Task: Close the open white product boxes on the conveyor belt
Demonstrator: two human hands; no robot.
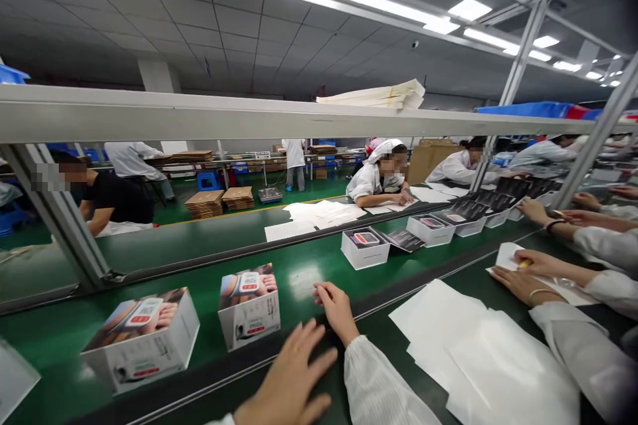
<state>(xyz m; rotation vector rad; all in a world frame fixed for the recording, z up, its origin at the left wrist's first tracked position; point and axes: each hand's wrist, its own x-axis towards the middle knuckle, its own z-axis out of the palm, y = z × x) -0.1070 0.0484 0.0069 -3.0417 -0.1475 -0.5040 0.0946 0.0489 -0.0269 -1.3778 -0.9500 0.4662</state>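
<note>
My left hand is at the bottom centre, slightly blurred, its fingers spread and holding nothing. Just beyond it, my right hand hovers over the near edge of the green belt, fingers loosely bent and apart, with nothing visible in them. Left of both hands stands a closed carton printed with a wrist blood pressure monitor; neither hand touches it. A second such carton sits farther left. Beyond my right hand is an open white box, its dark printed lid folded out to the right and a packed item showing inside.
More open boxes line the belt toward the right. White sheets lie on the near surface at right, beside a co-worker's hands. Another person sits across. A metal post and overhead shelf frame the station.
</note>
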